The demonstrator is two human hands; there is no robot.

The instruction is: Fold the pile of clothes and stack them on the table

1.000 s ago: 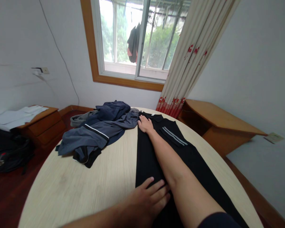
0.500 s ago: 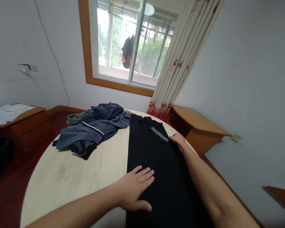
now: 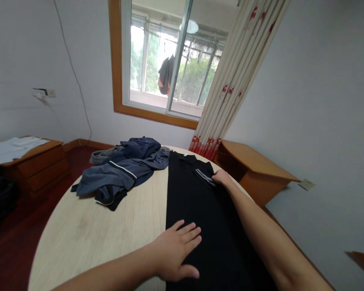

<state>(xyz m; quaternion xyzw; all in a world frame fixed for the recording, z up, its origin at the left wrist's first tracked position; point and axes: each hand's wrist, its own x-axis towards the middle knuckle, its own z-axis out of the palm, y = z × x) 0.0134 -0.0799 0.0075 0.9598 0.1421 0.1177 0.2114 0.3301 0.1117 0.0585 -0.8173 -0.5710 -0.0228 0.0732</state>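
A black polo shirt [image 3: 194,202] lies spread lengthwise on the round table, its collar at the far end. One side is folded in, and a sleeve with two pale grey stripes lies across the upper part. My left hand [image 3: 178,252] rests flat on the lower left of the shirt, fingers spread. At the far right edge, my right hand [image 3: 222,177] has its fingers closed on the cloth by the striped cuff; the fingertips are partly hidden.
A heap of crumpled grey and navy shirts [image 3: 124,165] lies on the far left of the pale wooden table [image 3: 109,234]. Behind stand a wooden desk [image 3: 257,161] and a long curtain [image 3: 227,89] beside the window. A low drawer cabinet [image 3: 45,165] is at left.
The view has tilted up slightly. My right hand has shifted a little left against the striped cuff, drawing the cloth slightly inward. My left hand stays flat on the shirt.
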